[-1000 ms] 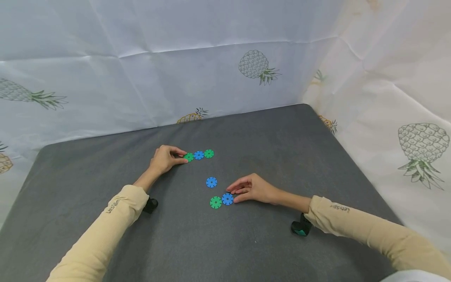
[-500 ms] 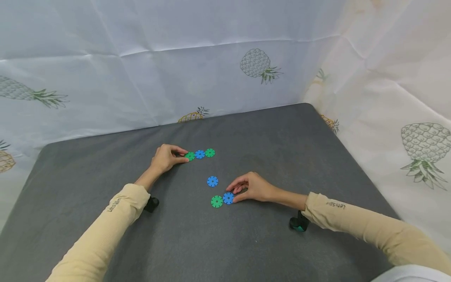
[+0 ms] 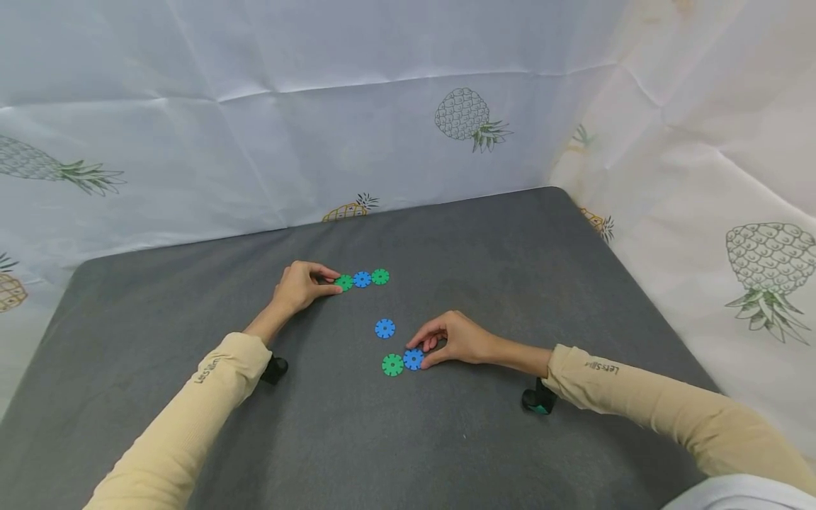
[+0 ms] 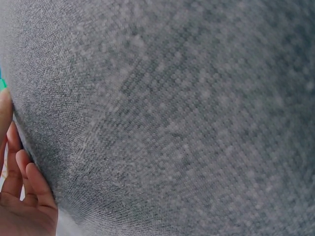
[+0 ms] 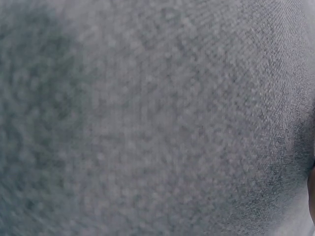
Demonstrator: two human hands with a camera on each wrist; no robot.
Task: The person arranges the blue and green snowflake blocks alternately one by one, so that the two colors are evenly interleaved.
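Observation:
A green notched disc [image 3: 344, 282] sits at the left end of a short row on the table, with a blue disc [image 3: 362, 279] and another green disc [image 3: 380, 276] beside it. My left hand [image 3: 297, 287] pinches the end green disc at its edges between thumb and forefinger; only a sliver of green shows in the left wrist view. Nearer to me, my right hand [image 3: 464, 338] holds a second blue disc [image 3: 414, 359] by its edges, right against a green disc [image 3: 392, 365] on its left. Between the two groups lies a lone blue disc [image 3: 385, 328].
A dark grey cloth covers the table [image 3: 357, 446]. White curtains [image 3: 357, 142] printed with pineapples stand behind it and along the right side. Black wrist cameras hang beneath both forearms, the right one [image 3: 538, 399] close over the cloth.
The right thumb and fingers have drawn in around the blue disc, and the right forearm has shifted slightly left. The left hand keeps its hold; the discs stay in the same arrangement.

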